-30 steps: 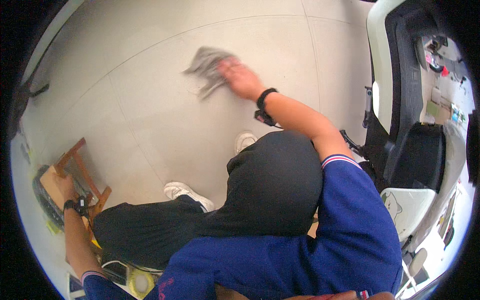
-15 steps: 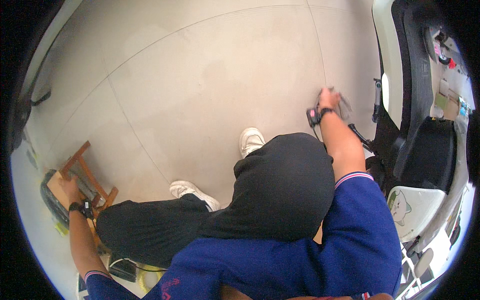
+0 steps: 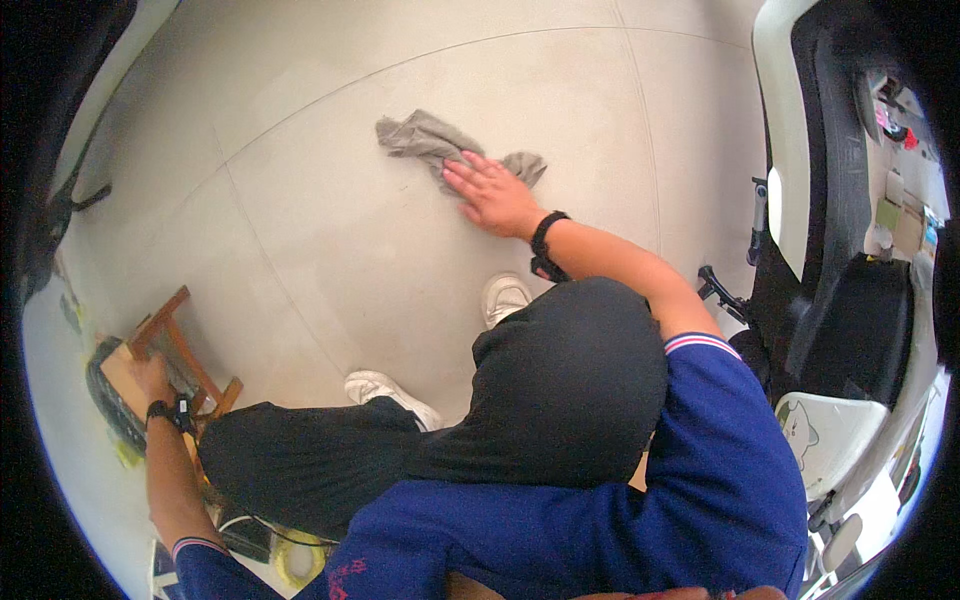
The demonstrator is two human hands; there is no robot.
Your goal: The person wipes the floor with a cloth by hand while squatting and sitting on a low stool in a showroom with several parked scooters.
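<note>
My right hand (image 3: 492, 195) lies flat on a crumpled grey rag (image 3: 425, 138) against the floor, in front of my shoes. Its fingers are stretched out over the rag, whose ends stick out on both sides of the hand. Off to the left, my left hand (image 3: 152, 380) is closed at the edge of a small wooden stool (image 3: 172, 338); its fingertips are partly hidden. Both wrists wear black bands.
Pale floor (image 3: 330, 180) with thin joint lines spreads ahead. A white and black scooter (image 3: 838, 180) stands close on the right, with its stand (image 3: 722, 292) near the floor. My white shoes (image 3: 505, 300) are below the rag.
My right hand has swept left across the floor from beside the scooter, and the rag now lies spread under its flat fingers. The left hand stays at the stool.
</note>
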